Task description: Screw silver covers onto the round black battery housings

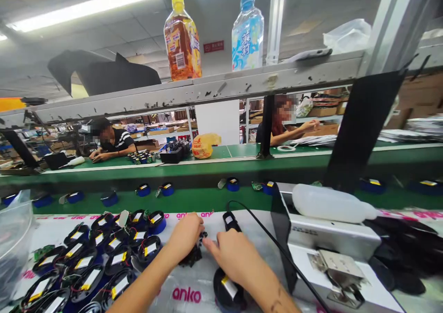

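My left hand (188, 233) is closed, its fingertips pinching a small black part (203, 234). Below those fingers lies a dark clump of small parts (192, 256) on the covered bench. My right hand (236, 253) faces it, thumb pointing left towards the black part; its other fingers curl under, and what they hold is hidden. Just beyond its knuckles is a black device with a white label (230, 220) and a black cable. Partly under my right forearm sits a round black-and-blue housing (221, 299) with a silver battery inside.
Many similar housings with batteries (85, 262) crowd the left side. At right stand a white-and-grey machine (332, 239) and a white plastic bottle (328, 203). Housings line the green strip (194, 193) behind. Two drink bottles (182, 41) stand on the overhead shelf. Two people work across.
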{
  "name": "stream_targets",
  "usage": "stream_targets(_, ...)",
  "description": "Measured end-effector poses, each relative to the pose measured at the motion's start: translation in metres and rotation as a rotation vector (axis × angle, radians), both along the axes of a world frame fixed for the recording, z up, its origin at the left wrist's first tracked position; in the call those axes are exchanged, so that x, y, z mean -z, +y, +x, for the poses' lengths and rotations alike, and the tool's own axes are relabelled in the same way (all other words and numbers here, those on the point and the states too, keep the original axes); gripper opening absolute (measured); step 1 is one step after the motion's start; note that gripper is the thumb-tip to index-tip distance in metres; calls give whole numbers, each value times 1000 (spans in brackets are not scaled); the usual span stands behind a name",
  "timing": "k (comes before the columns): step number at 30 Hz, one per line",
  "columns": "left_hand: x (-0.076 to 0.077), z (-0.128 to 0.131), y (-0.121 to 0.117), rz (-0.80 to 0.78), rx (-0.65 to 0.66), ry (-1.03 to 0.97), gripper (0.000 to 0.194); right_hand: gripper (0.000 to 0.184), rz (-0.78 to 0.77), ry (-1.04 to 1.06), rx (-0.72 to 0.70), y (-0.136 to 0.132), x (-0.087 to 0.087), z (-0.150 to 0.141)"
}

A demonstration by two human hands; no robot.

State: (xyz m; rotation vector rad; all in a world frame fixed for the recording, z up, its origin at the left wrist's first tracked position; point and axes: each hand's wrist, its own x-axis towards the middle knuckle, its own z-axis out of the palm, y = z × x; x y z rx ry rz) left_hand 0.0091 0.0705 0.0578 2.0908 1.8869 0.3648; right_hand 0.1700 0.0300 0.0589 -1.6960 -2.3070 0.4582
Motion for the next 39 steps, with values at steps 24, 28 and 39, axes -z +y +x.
stream_targets(24, 51, -23, -45, -201, -201, -1394, 30, 26, -582, 801, -107, 4, 17, 24)
stream_targets(28, 52, -23, -46, -348, -301, -1636, 33, 23, -557, 795, -40, 3, 18, 19)
stream_targets(39, 53, -17, -52, -384, -243, -1681, 25, 19, -555, 810, -39, 3, 15, 14)
